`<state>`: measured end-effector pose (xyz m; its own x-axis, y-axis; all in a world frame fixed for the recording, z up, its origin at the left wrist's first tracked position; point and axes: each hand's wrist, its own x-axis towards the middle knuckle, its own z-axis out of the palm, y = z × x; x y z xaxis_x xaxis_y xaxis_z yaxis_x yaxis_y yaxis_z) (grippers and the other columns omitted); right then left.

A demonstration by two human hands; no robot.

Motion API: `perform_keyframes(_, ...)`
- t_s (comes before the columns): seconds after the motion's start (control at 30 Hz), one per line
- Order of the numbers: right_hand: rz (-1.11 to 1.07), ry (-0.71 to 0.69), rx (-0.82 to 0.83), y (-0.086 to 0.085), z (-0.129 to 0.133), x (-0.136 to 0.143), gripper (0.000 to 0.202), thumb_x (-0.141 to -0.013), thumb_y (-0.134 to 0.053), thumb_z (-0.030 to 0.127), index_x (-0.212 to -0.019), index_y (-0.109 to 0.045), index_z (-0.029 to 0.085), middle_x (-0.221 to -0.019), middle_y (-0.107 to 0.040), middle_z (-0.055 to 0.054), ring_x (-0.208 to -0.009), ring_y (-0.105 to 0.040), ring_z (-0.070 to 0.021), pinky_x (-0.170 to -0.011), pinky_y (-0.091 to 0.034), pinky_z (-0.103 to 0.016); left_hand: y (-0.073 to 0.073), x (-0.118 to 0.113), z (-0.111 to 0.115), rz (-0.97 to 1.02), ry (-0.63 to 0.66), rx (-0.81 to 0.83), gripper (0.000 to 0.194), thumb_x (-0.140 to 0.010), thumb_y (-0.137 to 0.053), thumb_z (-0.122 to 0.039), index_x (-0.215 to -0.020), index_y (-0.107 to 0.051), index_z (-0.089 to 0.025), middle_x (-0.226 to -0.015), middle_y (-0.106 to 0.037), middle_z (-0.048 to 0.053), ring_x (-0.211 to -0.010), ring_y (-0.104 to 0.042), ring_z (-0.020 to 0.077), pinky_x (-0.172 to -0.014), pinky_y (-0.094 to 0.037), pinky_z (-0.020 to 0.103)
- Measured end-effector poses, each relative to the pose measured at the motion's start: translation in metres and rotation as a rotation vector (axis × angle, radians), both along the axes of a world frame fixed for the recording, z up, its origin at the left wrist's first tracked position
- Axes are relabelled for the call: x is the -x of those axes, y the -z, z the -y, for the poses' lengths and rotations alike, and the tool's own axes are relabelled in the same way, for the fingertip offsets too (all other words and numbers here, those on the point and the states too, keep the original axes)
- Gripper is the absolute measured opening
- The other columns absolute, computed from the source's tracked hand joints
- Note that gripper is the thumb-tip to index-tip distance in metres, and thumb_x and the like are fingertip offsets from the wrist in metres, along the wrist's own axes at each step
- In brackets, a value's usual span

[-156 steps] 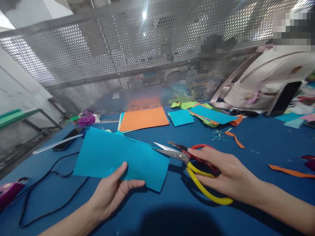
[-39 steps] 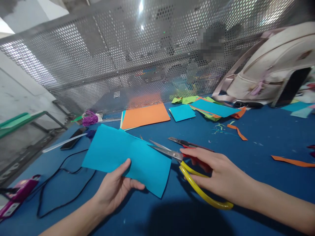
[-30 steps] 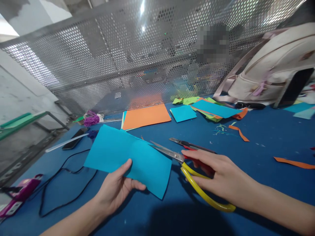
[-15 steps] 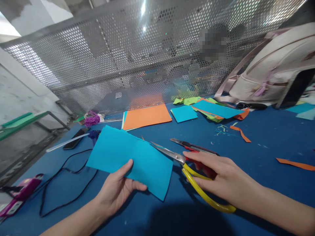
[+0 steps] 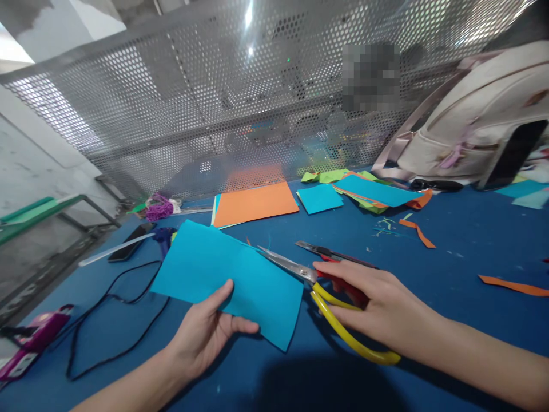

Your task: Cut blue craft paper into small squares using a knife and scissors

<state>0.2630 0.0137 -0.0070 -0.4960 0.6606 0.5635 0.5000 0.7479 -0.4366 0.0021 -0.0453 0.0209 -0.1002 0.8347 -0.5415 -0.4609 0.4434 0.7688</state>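
A blue sheet of paper (image 5: 206,260) is pinched in my left hand (image 5: 210,332), thumb on top and the other fingers beneath. It is held tilted above the blue table. My right hand (image 5: 369,292) grips yellow-handled scissors (image 5: 355,346), with fingers in the handles. The scissor blades lie along the sheet's upper right edge, their tips near the middle of that edge. A thin blue sliver of paper stands up by the tips. Just behind my right hand lies a utility knife (image 5: 332,253), partly hidden by the fingers.
Behind the sheet lie an orange paper stack (image 5: 257,204), blue squares (image 5: 320,198) and mixed coloured paper (image 5: 377,190). Orange scraps (image 5: 512,284) are at right. A beige backpack (image 5: 484,120) and a phone (image 5: 517,154) stand back right. A glue gun (image 5: 163,237) and black cable (image 5: 115,294) lie left.
My right hand and the scissors have shifted slightly left along the sheet's edge. A thin blue sliver now shows near the tips. My left hand has barely moved.
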Motion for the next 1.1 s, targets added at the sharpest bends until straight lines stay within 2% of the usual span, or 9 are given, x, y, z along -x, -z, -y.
perform_keyframes(0.3, 0.027, 0.017, 0.003, 0.0014, -0.0005, 0.0007, 0.042, -0.078, -0.065, 0.022, -0.120, -0.064, 0.017, -0.104, -0.074, -0.008, -0.083, -0.071, -0.0178, -0.070, -0.058, -0.027, 0.0013, 0.0001, 0.0005, -0.007, -0.022, 0.001, 0.021, -0.098, -0.048, -0.021, -0.108, -0.059, -0.007, -0.074, -0.076, 0.010, -0.050, -0.071, 0.0235, -0.061, -0.064, 0.036)
perform_keyframes(0.6, 0.022, 0.013, 0.042, -0.0005, 0.0022, -0.0005, 0.044, -0.076, -0.065, 0.020, -0.120, -0.064, 0.019, -0.100, -0.075, -0.006, -0.074, -0.069, -0.0155, -0.066, -0.058, -0.026, 0.0019, 0.0002, 0.0010, 0.004, -0.019, -0.022, 0.018, -0.092, -0.058, -0.021, -0.104, -0.061, -0.007, -0.074, -0.076, 0.009, -0.050, -0.071, 0.0239, -0.061, -0.064, 0.036)
perform_keyframes(0.7, 0.017, 0.003, 0.055, -0.0007, 0.0021, 0.0002, 0.043, -0.076, -0.065, 0.020, -0.120, -0.065, 0.019, -0.100, -0.075, -0.007, -0.077, -0.070, -0.0173, -0.066, -0.058, -0.027, 0.0014, 0.0004, 0.0006, 0.002, -0.008, -0.027, 0.019, -0.091, -0.061, -0.022, -0.103, -0.062, -0.007, -0.074, -0.076, 0.010, -0.051, -0.071, 0.0235, -0.062, -0.064, 0.036)
perform_keyframes(0.87, 0.017, -0.004, 0.073, 0.0003, 0.0014, 0.0002, 0.045, -0.076, -0.065, 0.019, -0.121, -0.065, 0.020, -0.102, -0.075, -0.008, -0.083, -0.072, -0.0202, -0.066, -0.060, -0.029, 0.0007, 0.0014, 0.0023, 0.006, 0.016, -0.035, 0.020, -0.093, -0.057, -0.023, -0.103, -0.062, -0.007, -0.075, -0.076, 0.011, -0.052, -0.071, 0.0228, -0.063, -0.063, 0.035)
perform_keyframes(1.1, 0.016, -0.006, 0.075, 0.0003, 0.0023, -0.0004, 0.044, -0.077, -0.065, 0.019, -0.121, -0.066, 0.017, -0.101, -0.075, -0.009, -0.078, -0.072, -0.0196, -0.063, -0.060, -0.028, 0.0002, -0.0003, 0.0011, -0.022, 0.022, -0.037, 0.024, -0.096, -0.051, -0.024, -0.108, -0.061, -0.005, -0.074, -0.075, 0.011, -0.053, -0.072, 0.0227, -0.064, -0.063, 0.035)
